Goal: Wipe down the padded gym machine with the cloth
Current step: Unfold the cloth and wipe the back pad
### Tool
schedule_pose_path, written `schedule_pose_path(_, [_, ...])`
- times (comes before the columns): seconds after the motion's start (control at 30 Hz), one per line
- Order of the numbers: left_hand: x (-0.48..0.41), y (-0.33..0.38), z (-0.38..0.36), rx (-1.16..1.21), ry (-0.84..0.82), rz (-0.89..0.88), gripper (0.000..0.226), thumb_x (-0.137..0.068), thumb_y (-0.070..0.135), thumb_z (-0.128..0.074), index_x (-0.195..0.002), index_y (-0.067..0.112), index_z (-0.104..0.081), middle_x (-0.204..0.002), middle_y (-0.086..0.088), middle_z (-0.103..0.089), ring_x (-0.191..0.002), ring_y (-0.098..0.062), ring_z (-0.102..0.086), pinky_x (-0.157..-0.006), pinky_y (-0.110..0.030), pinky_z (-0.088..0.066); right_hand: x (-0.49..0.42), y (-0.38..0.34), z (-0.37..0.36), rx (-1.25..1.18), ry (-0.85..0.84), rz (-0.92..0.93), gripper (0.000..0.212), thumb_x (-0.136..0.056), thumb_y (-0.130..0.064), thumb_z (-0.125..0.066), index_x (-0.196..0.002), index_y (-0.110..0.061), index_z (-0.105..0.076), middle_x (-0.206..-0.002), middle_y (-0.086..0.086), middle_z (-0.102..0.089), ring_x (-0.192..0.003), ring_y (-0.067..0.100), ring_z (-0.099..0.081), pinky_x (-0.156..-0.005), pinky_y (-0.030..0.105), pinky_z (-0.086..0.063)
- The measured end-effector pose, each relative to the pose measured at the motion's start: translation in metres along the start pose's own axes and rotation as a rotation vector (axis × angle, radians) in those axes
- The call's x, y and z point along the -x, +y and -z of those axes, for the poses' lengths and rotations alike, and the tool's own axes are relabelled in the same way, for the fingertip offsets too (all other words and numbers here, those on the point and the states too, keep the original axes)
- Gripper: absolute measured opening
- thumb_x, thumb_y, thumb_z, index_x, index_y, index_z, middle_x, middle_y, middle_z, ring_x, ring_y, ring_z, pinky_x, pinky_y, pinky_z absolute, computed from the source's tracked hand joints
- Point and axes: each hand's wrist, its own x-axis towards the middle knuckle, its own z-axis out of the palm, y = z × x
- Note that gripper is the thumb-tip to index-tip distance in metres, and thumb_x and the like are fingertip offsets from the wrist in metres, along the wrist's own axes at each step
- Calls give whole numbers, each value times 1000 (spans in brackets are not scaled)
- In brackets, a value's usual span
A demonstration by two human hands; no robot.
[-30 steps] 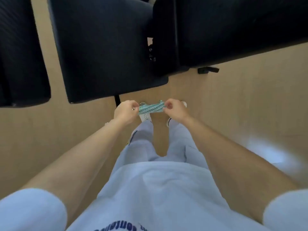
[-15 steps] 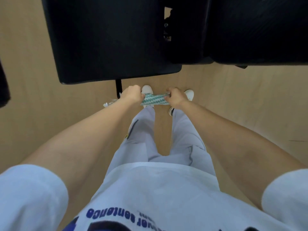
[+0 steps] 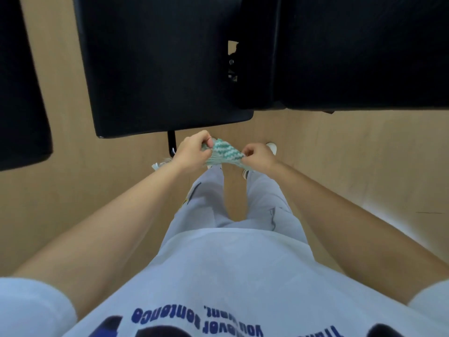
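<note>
A small cloth (image 3: 223, 154) with green and white zigzag stripes is stretched between my two hands, just below the front edge of the machine. My left hand (image 3: 193, 150) grips its left end and my right hand (image 3: 258, 154) pinches its right end. The padded gym machine fills the top of the view: a black seat pad (image 3: 155, 66) straight ahead and a second black pad (image 3: 364, 49) to the right, with a gap between them showing metal fittings. The cloth hangs in the air and does not touch any pad.
A third black pad (image 3: 19, 88) runs down the left edge. A black metal post (image 3: 171, 142) drops from under the middle pad to the tan wooden floor (image 3: 352, 154). My legs and white shoes stand directly below the cloth.
The cloth has opened from a tight twisted strip into a wider, partly unfolded shape. Both hands stayed in front of the middle pad's edge.
</note>
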Motion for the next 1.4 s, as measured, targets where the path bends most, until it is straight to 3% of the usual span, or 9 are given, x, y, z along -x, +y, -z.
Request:
schedule_pose_path(0.1, [18,32,5,58,66,-104,31,-87,-2,-57,-87,28,-51,-92,3,-63,-79,-31,-58,-72,-47,-49,27,4,22,-174,18,49,22,-80,-4,-73,-74,-19,-58,-79,5,-59,-74,18,-53,-69,30,-43])
schedule_pose_path(0.3, [39,95,9,159,243,-294,34,-80,-17,-49,-77,15,-60,-90,-2,-64,-82,-19,-58,-71,-25,-44,85,-6,74,-503,28,184,39,-80,7,-76,-71,-19,-48,-69,2,-46,-63,14,-45,-61,27,-40])
schedule_pose_path(0.47, [39,126,9,198,337,-397,33,-79,-20,-55,-73,9,-70,-87,9,-60,-84,-2,-61,-73,-9,-44,131,-25,95,-614,175,312,31,-78,2,-82,-77,-20,-60,-74,-10,-63,-66,5,-58,-67,22,-48])
schedule_pose_path(0.6, [37,152,19,215,274,-474,28,-80,-8,-61,-90,14,-76,-93,6,-64,-89,-2,-64,-80,-19,-54,165,-39,102,-595,412,346,9,-77,-30,-81,-80,-26,-73,-81,-12,-69,-76,10,-58,-74,35,-49])
schedule_pose_path(0.73, [33,181,42,198,232,-602,20,-80,5,-62,-91,13,-76,-91,7,-66,-84,-15,-65,-76,-39,-56,191,-59,100,-583,811,380,6,-88,-11,-75,-85,-15,-74,-80,-10,-68,-74,7,-61,-72,29,-51])
schedule_pose_path(0.87, [32,216,64,170,284,-758,16,-81,14,-61,-84,11,-76,-86,3,-67,-81,-19,-62,-73,-44,-53,217,-77,104,-388,1215,501,13,-86,8,-68,-90,-3,-72,-89,3,-66,-79,12,-59,-71,17,-47])
schedule_pose_path(1.13, [42,316,76,223,409,-1117,16,-85,-3,-64,-89,6,-76,-90,-2,-70,-87,-22,-61,-79,-35,-51,278,-101,164,11,1720,554,19,-88,16,-60,-97,6,-74,-97,21,-65,-85,10,-56,-73,15,-44])
schedule_pose_path(1.23, [43,348,66,163,503,-1171,26,-85,5,-66,-107,9,-77,-108,-6,-71,-104,-29,-61,-91,-39,-50,287,-102,197,180,1826,529,21,-89,14,-61,-104,6,-73,-101,21,-65,-94,22,-60,-80,29,-52])
schedule_pose_path(1.4, [49,375,36,-9,592,-1188,45,-87,22,-69,-130,7,-67,-152,-27,-43,-140,-44,-36,-118,-53,-32,284,-100,233,430,1926,295,33,-88,0,-60,-118,-6,-73,-120,12,-68,-105,25,-48,-92,32,-42])
